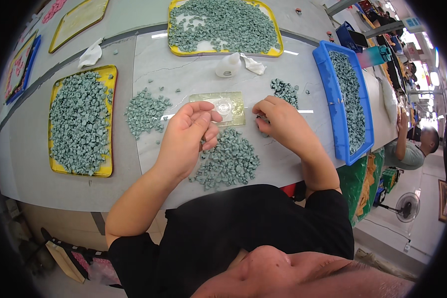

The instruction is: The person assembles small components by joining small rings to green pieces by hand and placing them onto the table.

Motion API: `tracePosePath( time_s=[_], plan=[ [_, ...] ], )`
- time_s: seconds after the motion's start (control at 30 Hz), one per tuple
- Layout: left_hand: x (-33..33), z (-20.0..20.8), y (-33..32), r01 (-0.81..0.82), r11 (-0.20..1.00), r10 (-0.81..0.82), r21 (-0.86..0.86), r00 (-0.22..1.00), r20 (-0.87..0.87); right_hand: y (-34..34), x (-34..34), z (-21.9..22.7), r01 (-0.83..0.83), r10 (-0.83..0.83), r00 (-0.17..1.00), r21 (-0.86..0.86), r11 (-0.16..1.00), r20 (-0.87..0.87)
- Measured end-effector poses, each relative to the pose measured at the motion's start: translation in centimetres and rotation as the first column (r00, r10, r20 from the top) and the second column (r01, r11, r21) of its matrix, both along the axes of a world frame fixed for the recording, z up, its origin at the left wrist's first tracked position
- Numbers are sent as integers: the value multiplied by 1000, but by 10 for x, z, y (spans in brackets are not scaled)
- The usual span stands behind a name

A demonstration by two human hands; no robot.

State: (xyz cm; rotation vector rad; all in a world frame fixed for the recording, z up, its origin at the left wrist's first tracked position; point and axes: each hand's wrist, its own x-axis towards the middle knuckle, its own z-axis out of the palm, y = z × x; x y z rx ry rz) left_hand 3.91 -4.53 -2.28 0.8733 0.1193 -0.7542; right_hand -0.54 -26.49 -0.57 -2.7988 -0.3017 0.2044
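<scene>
My left hand is held over the left end of a translucent yellow-green pad, its fingers curled toward the thumb. What it pinches, if anything, is too small to make out. On the pad lies a clear square plate with a round ringed centre. Right of the pad, my right hand has its fingertips closed around a small dark-green piece, mostly hidden by the fingers. Just beyond that hand is a little pile of dark-green pieces. A larger heap of green pieces spreads between my forearms.
Green pieces fill yellow-rimmed trays at left and far side, plus a blue bin at right. A loose pile lies left. A white squeeze bottle stands beyond the pad. Another person is at far right.
</scene>
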Motion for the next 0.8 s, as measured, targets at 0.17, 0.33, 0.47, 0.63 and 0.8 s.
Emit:
tracePosePath(
  time_s=[0.17, 0.33, 0.47, 0.63, 0.8],
  plan=[
    [-4, -12, 2, 210, 978, -209, -17, 978, 22, 20, 2, 10, 3, -47, 994, 411, 912, 97],
    [-10, -12, -2, 309, 950, -309, 50, 951, -1, 38, -2, 8, -131, 30, 972, 435, 891, 232],
    [-11, -11, -2, 301, 954, -300, 10, 952, -63, 37, -4, 5, -126, 17, 971, 452, 883, 237],
    [-8, -14, 0, 248, 965, -256, -80, 961, -110, 39, -2, 1, -164, 2, 945, 471, 867, 326],
    [-9, -9, 1, 236, 971, -231, 43, 969, -87, 39, -1, -2, -206, 35, 935, 461, 863, 353]
  ],
)
